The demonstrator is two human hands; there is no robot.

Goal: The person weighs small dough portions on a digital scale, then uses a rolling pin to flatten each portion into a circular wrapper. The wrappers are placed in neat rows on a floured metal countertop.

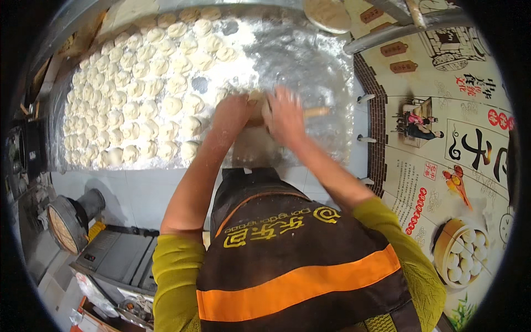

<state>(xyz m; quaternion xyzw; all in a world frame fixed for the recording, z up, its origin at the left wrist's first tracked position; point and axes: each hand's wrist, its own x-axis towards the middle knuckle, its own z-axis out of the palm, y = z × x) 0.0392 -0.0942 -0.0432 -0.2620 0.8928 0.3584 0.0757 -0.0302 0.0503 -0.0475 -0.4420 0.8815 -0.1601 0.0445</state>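
Observation:
Between my two hands, over the floured metal table, is a pale piece of dough. My left hand has its fingers curled in around the dough's left side. My right hand is at the other side, its fingers smeared by motion, so its grip does not show. From beyond my right hand a wooden rolling pin sticks out to the right; its other end is hidden. Many twisted, bun-shaped dough pieces lie in rows across the left half of the table, beside my left hand.
At the table's far right stands a round, light-brown thing. A wall with printed pictures rises along the right side. Down on the left are a grey drum-shaped thing and a grey box-like appliance. The table's near edge runs in front of my apron.

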